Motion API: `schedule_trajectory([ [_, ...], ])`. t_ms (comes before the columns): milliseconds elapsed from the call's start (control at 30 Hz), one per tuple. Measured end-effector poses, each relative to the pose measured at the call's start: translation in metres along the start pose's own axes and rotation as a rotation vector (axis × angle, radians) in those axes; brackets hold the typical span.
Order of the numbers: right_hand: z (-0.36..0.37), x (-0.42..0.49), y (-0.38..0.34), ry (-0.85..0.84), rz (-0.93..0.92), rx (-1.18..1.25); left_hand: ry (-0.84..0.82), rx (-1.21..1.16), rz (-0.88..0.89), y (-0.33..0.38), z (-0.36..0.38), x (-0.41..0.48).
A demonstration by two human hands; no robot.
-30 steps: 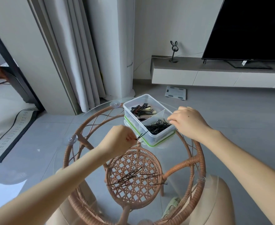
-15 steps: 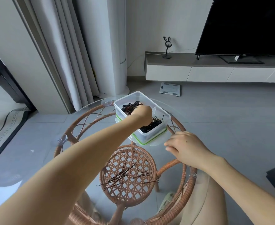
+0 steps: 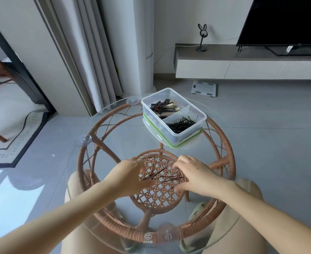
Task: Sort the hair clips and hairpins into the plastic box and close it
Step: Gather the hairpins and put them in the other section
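Note:
A clear plastic box stands open at the far side of the round glass table, on top of its green-rimmed lid. Its far compartment holds black and beige hair clips; its near compartment holds black hairpins. A loose pile of hairpins lies on the glass nearer to me. My left hand, blurred, is at the pile's left edge with fingers spread. My right hand rests at the pile's right edge, fingertips bent down onto the glass. Neither hand visibly holds a pin.
The glass top sits on a rattan frame with suction cups. My knees show through the glass. On the floor beyond lie a bathroom scale, a rug at left, and a TV cabinet at the back.
My left hand has come back from the box's near compartment to the loose pile. My right hand has moved left onto the pile's right side. The camera has tilted down.

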State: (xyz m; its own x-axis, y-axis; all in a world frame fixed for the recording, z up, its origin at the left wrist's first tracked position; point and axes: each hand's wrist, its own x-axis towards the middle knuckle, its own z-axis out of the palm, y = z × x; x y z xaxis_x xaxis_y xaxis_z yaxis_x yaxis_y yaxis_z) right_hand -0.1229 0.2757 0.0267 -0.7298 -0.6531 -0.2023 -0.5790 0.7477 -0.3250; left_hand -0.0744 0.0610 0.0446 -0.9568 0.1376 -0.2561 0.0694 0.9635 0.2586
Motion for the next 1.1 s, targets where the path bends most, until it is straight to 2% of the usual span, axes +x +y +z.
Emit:
schedule_trajectory([
  [133,-0.004,0.007,-0.007,-0.002,0.010,0.110,0.043,-0.010,0.045,-0.007,0.022,-0.007],
  [300,-0.002,0.006,-0.020,-0.028,0.002,-0.023,0.065,0.097,0.099,0.008,0.019,-0.004],
  [467,0.009,-0.002,-0.031,-0.010,-0.051,-0.367,-0.063,0.300,0.124,0.025,0.015,0.002],
  [600,0.011,-0.004,-0.034,0.004,-0.053,-0.367,-0.158,0.339,0.078,0.033,0.010,0.007],
  [767,0.003,-0.012,-0.024,-0.002,-0.098,-0.238,-0.181,0.251,0.034,0.029,0.001,0.007],
  [867,-0.025,-0.006,-0.010,0.099,-0.074,-0.214,-0.178,0.144,0.015,0.015,-0.001,0.003],
  [1000,-0.088,0.031,0.018,0.336,-0.019,-0.437,-0.157,0.044,0.012,0.005,-0.015,0.001],
  [1100,-0.120,0.061,0.023,0.277,-0.019,-0.652,-0.103,-0.058,0.023,0.006,-0.038,0.008],
])
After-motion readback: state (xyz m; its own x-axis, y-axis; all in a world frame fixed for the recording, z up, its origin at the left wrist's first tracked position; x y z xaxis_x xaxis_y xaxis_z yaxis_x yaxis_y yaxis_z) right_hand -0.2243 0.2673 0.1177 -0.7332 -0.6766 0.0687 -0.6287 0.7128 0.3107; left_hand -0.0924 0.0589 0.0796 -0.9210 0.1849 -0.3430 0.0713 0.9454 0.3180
